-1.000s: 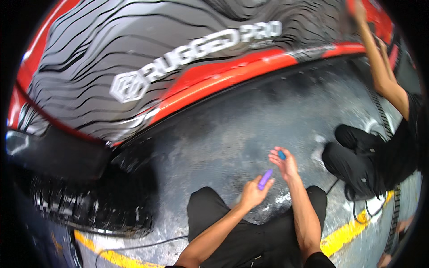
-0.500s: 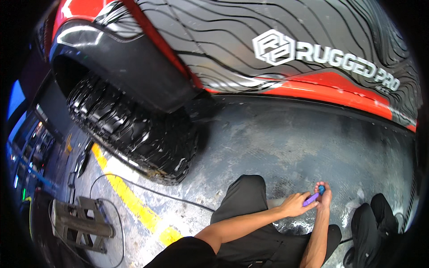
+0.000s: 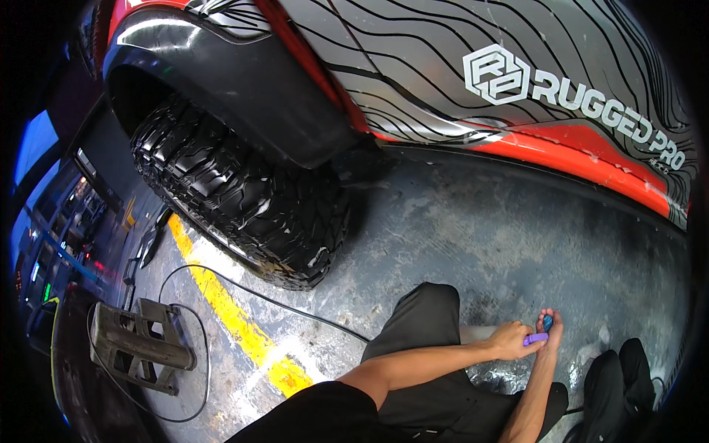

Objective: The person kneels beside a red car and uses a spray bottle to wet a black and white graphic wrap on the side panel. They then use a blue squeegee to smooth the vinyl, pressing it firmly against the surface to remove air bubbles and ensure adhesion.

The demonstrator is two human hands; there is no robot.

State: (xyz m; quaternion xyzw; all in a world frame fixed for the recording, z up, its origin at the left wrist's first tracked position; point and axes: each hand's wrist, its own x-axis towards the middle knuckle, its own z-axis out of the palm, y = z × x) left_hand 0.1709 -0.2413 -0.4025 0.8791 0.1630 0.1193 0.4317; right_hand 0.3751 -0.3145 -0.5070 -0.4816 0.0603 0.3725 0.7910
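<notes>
Head view: left hand [image 3: 509, 341] pinched on small purple tool [image 3: 535, 339], right hand [image 3: 549, 330] closed round blue piece [image 3: 548, 322], both low over wet floor [image 3: 517, 236] beside tyre [image 3: 244, 199], apparently mid-preparation, vehicle untouched.

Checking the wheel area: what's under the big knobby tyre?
The tyre stands on wet grey concrete floor, at the yellow painted line. A black cable runs just in front of it. The contact patch is hidden by the tread; black fender covers its top.
</notes>
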